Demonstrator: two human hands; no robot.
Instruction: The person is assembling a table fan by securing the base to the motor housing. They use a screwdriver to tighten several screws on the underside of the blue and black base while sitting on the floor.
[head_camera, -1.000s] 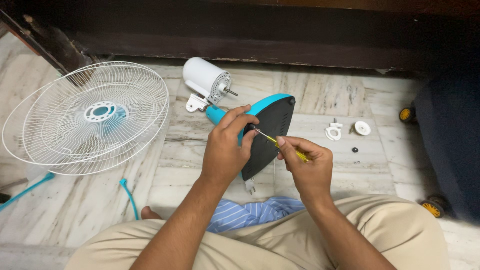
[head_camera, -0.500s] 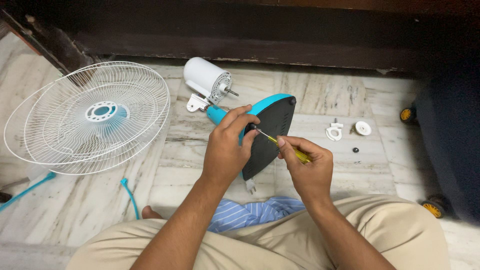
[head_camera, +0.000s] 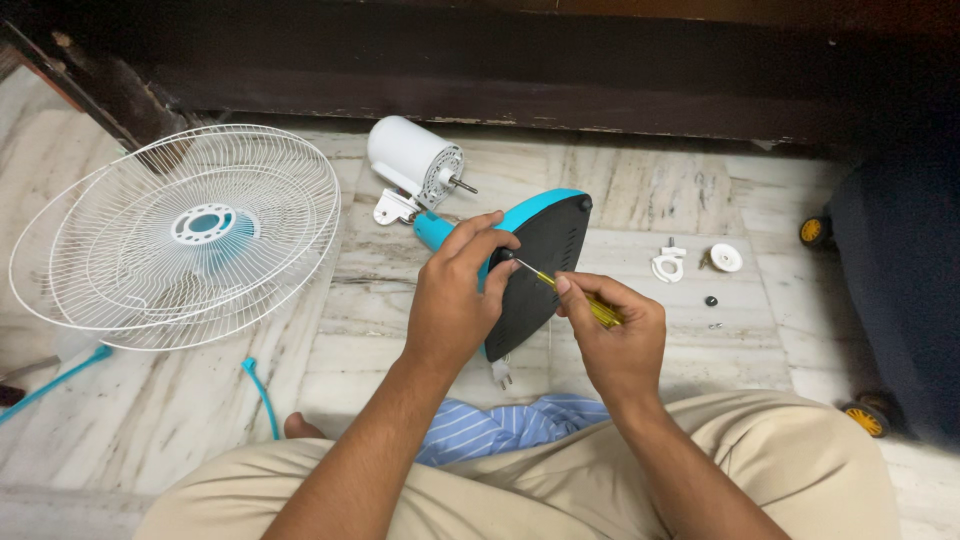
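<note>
My left hand (head_camera: 452, 295) grips the blue and black fan base (head_camera: 540, 255), which stands tilted on edge with its black underside facing me. My right hand (head_camera: 615, 330) holds a yellow-handled screwdriver (head_camera: 580, 297); its metal tip rests on the black underside close to my left fingertips. The white fan motor (head_camera: 412, 158), with its shaft pointing right, lies on the floor just behind the base, joined to its blue neck.
A white wire fan guard (head_camera: 185, 235) lies on the marble floor at the left, with blue blade parts (head_camera: 262, 395) beside it. Small white plastic parts (head_camera: 668, 263) and screws (head_camera: 710, 300) lie at the right. A wheeled dark object (head_camera: 890, 280) stands far right. Dark wooden furniture (head_camera: 500, 60) runs behind.
</note>
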